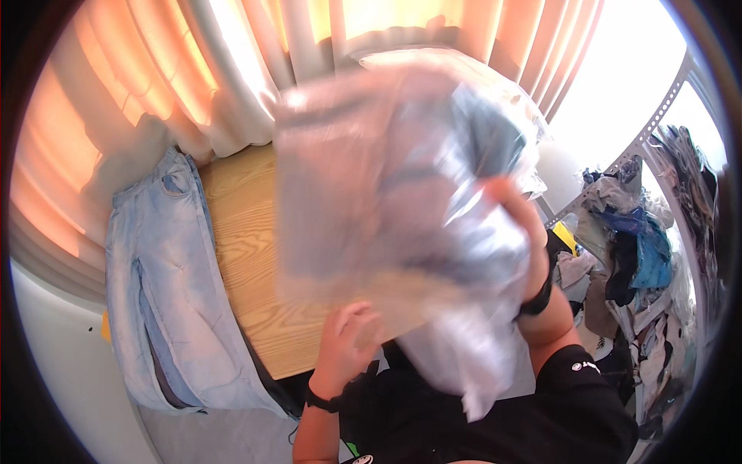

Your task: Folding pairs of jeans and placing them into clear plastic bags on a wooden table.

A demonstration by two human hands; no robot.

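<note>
A large clear plastic bag, smeared by motion, is held up over the table in front of me. Greyish, darker patches show through it, but I cannot make out what they are. My right hand grips the bag at its right side, the fingers partly hidden by the plastic. Below the bag's lower left edge is my left hand, its fingers loosely bent and apart, with nothing visible in them. The bag's loose end hangs down toward my lap.
Light-blue jeans lie along the left side of the wooden table. Behind the held bag, more plastic-wrapped goods lie at the back, by the curtains. A heap of clothes sits at the right, beside a perforated metal post.
</note>
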